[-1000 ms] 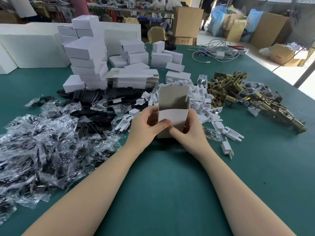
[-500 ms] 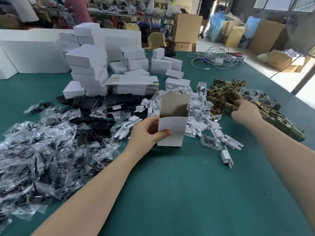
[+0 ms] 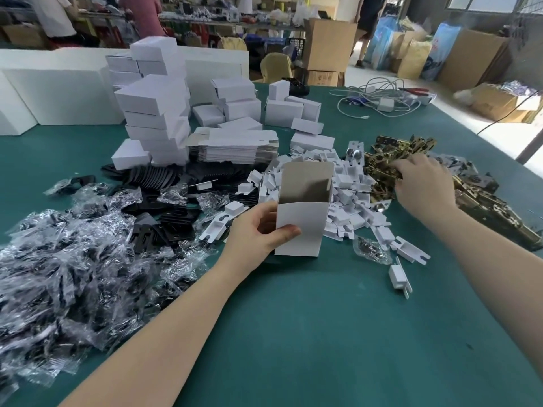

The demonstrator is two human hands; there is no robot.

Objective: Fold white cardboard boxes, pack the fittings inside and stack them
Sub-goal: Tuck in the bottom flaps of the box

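Note:
An upright white cardboard box (image 3: 299, 224) with its top open stands on the green table, its grey inside showing. My left hand (image 3: 258, 233) grips its left side, thumb across the front panel. My right hand (image 3: 423, 183) reaches to the right into the pile of brass fittings (image 3: 484, 201); its fingers and thumb curl round a fitting at the pile's left edge. Folded white boxes (image 3: 155, 118) stand stacked at the back left. A stack of flat box blanks (image 3: 235, 145) lies behind the open box.
Small white card inserts (image 3: 349, 195) are heaped behind and right of the box. Black plates (image 3: 173, 218) and clear plastic bags of parts (image 3: 58, 259) cover the left. White cables (image 3: 379, 98) lie at the far right. Bare green table (image 3: 323, 333) lies between my forearms.
My right hand has left the box and moved right to the brass fittings. My left hand keeps hold of the box, which stays upright in the same place.

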